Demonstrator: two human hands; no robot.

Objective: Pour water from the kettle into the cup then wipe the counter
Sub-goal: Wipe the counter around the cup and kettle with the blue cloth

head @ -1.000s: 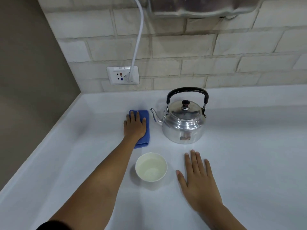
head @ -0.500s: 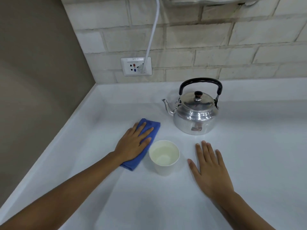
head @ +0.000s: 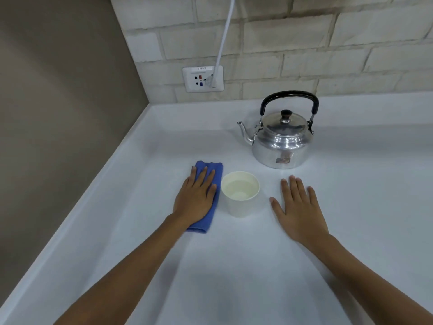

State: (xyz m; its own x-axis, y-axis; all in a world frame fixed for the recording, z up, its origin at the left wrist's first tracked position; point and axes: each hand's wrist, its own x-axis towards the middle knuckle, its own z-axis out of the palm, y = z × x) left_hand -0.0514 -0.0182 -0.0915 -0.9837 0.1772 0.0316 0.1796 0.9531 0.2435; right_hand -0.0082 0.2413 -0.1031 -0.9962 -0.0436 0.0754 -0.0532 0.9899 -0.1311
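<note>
The left hand [head: 195, 195] lies flat, fingers spread, pressing on the blue cloth [head: 206, 195] on the white bench [head: 234, 266]. The right hand [head: 300, 212] lies flat and open on the bench, holding nothing. Between them stands the cup [head: 240, 194] with water inside. The kettle [head: 283, 137] sits behind the cup.

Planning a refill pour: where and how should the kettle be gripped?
Probably by the black arched handle, standing upright over the lid of the kettle. Come from above with the right hand, which lies flat and free on the counter; wrap the top of the arch. The spout faces left, roughly cup-side.
</note>
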